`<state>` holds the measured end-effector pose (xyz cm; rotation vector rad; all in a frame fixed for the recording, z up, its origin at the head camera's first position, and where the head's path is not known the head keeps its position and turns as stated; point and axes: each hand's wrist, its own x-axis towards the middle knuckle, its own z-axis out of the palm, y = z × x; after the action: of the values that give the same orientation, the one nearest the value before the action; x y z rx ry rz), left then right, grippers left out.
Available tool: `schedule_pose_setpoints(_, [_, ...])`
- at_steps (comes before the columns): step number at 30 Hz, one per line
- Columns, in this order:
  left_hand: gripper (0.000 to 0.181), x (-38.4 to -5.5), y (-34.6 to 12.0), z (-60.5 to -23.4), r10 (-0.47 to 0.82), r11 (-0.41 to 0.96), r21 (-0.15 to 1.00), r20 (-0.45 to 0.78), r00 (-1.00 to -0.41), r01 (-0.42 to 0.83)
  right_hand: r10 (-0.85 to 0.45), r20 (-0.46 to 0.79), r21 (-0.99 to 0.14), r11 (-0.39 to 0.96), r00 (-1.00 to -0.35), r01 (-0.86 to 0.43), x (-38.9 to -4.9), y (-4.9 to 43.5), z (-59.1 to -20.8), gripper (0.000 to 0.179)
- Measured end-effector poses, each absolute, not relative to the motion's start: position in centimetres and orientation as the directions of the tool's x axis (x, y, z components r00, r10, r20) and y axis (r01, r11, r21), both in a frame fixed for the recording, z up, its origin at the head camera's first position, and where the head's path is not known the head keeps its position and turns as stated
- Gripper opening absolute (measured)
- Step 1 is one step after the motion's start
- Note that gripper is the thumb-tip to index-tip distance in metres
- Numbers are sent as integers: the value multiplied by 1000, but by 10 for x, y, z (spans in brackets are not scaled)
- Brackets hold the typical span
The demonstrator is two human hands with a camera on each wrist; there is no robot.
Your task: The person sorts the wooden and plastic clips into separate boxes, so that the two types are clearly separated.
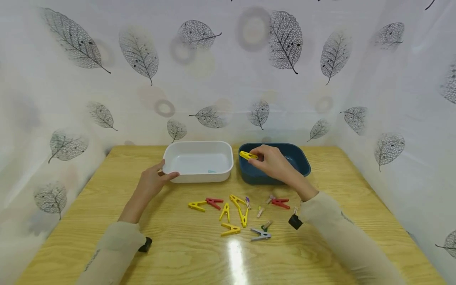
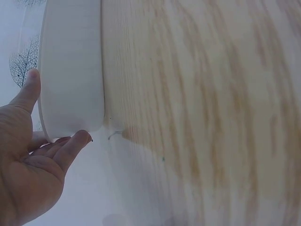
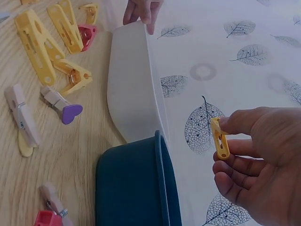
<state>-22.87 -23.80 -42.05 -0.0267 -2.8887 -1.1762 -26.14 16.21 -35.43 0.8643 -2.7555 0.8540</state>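
Note:
My left hand (image 1: pixel 151 180) holds the near left corner of a white plastic basin (image 1: pixel 199 178), its thumb along the front wall and fingers at the left end. In the left wrist view the fingers (image 2: pixel 70 150) touch the basin's end. Over the left part of a dark blue basin (image 1: pixel 256 178), my right hand (image 1: pixel 272 162) pinches a yellow clothespin (image 1: pixel 247 155) between thumb and fingers. The right wrist view shows this yellow clothespin (image 3: pixel 220 139) above the blue rim. A small teal piece (image 1: pixel 212 171) lies inside the white basin.
Before the basins, several yellow clothespins (image 1: pixel 230 229), red clothespins (image 1: pixel 280 203) and a grey clothespin (image 1: pixel 261 234) lie on the wooden table (image 1: pixel 178 261). Small wooden clothespins lie among them, one with a purple heart (image 3: pixel 72 114). A leaf-print sheet (image 1: pixel 228 79) hangs behind.

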Motion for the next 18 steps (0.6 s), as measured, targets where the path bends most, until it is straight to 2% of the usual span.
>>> schedule_pose_setpoints(10, [99,-230,-238,-421,-2,718,696,22,-1000,14,-486,278,-505,659,-829,-556,-282,143,-360,20])
schedule_pose_setpoints(18, [101,-231,-240,-424,-7,700,714,8,-1000,0,-475,275,-532,649,-836,-544,-297,124,-363,21])
